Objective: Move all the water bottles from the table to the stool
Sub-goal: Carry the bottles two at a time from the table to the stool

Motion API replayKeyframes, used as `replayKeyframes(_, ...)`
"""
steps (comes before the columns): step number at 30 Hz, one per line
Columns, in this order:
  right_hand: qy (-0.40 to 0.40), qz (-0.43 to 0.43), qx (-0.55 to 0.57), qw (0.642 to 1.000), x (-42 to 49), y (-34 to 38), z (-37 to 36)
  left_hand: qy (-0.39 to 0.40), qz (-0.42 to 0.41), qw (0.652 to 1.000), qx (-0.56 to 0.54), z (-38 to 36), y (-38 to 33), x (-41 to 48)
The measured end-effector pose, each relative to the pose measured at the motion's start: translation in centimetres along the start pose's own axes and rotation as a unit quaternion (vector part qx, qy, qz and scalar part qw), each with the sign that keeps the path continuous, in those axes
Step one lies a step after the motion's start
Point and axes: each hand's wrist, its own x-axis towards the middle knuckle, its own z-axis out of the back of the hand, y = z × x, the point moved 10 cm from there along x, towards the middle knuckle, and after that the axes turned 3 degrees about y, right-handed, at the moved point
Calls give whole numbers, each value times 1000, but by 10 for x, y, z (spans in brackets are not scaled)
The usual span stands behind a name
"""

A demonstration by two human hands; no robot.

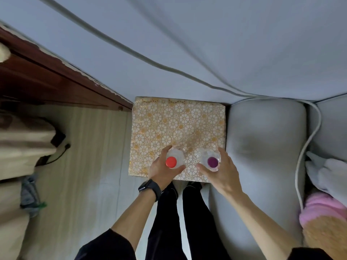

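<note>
Our left grip (161,170) holds a clear red-capped plastic bottle (171,162), our right grip (222,173) a purple-capped one (212,161), over the flowery gold stool (178,124).

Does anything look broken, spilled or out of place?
No spill: the red-capped bottle and purple-capped bottle are upright, capped. Only the wooden furniture at upper left looks damaged; its pale edge is chipped and ragged.

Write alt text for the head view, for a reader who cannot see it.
From above: the left hand grips a clear red-capped bottle and the right hand a purple-capped bottle, both upright over the near part of a square stool with a gold-and-white floral top. A grey sofa lies to its right, pale wooden floor to its left.
</note>
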Motion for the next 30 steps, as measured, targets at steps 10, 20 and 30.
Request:
replayKeyframes(10, -57, -22, 74, 995, 33, -1, 34, -44, -56, 997, -19, -7, -46, 31)
replayKeyframes(20, -122, 57, 55, 989, 117, 61, 110, -10, -131, 989, -62, -15, -176, 111)
replayKeyframes(30, -139, 54, 81, 986, 147, 68, 116, -2, -111, 991, -78, -12, -178, 134)
